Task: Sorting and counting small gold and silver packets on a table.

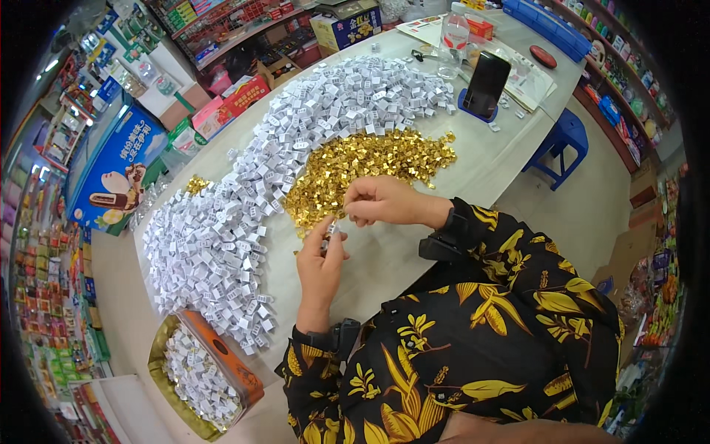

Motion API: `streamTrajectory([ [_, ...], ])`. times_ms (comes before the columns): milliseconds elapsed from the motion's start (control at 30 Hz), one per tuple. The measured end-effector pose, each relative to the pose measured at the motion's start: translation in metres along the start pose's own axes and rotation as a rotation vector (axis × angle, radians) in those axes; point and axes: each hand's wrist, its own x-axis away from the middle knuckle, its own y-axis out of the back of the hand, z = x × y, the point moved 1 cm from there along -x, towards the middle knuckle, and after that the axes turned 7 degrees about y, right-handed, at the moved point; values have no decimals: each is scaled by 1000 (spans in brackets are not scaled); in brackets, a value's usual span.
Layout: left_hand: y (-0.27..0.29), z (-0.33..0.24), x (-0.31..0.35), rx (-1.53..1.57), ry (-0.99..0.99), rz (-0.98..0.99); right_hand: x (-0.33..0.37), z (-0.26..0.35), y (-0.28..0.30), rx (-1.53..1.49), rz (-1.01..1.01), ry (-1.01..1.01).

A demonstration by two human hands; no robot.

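Fingers of the left hand pinch a white piece; the right hand has its own pressed together, any load hidden. A slack pinch could drop it among gold pieces.

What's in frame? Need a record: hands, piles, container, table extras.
left_hand: left hand pinches a small white piece
right_hand: right hand curled just beside it; grip unclear
large_pile: white pieces, curving along table
inner_pile: gold pieces, bordering the white
container: orange-sided box, near-left end, holding mostly white pieces
far_right: clear bottle; dark-screened phone propped on blue stand
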Motion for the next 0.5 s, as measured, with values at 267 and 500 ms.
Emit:
streamTrajectory([
  [267, -1, 5, 1, -167, -93, 16, 3, -1, -11, -71, 72, 25],
  [500, -3, 3, 2, -70, -71, 27, 2, -8, -14, 119, 36, 114],
])
